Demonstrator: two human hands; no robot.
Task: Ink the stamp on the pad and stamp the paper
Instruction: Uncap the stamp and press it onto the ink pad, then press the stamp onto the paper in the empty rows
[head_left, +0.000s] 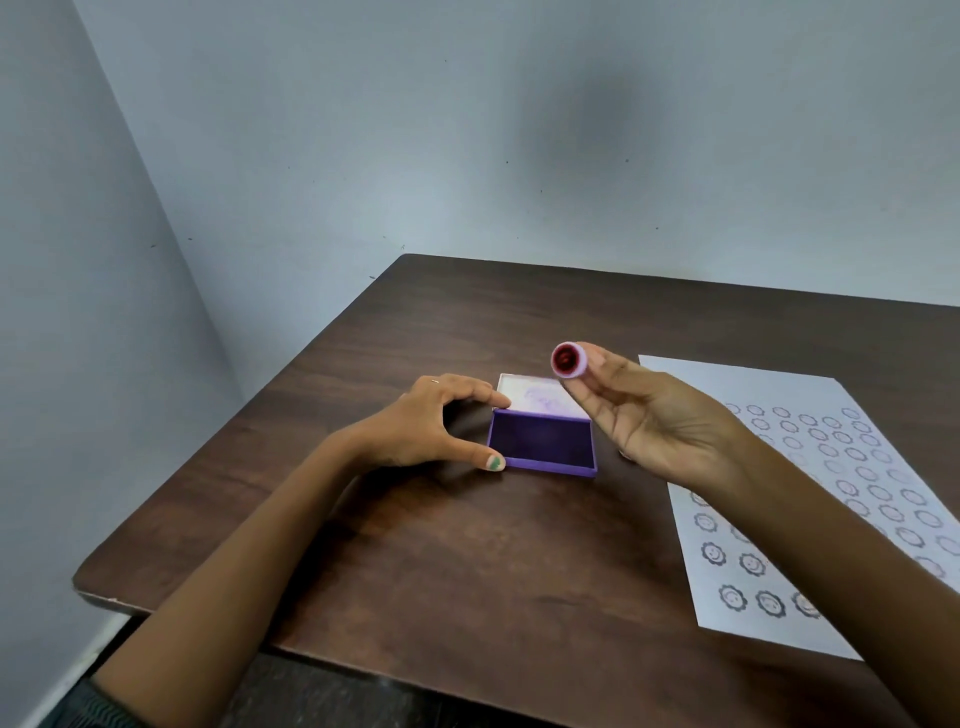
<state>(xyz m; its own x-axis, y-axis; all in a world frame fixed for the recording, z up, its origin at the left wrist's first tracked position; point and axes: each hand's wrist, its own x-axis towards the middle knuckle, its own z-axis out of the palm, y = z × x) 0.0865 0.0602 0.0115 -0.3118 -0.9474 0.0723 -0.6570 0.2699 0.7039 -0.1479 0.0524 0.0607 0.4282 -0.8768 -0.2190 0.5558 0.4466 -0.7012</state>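
Note:
A purple ink pad (543, 444) lies open at the middle of the table, its pale lid (535, 397) folded back behind it. My left hand (431, 423) rests beside the pad's left end, thumb and forefinger spread and touching its two left corners. My right hand (649, 415) is raised above and to the right of the pad, palm up, and pinches a small round stamp (569, 359) with a lilac body; its red face points toward me. A white paper (779, 395) with several rows of round stamped marks lies on the right, partly under my right forearm.
The dark wooden table (467, 545) stands in a corner, with grey walls close behind and on the left. Its front-left corner and left edge are near my left elbow.

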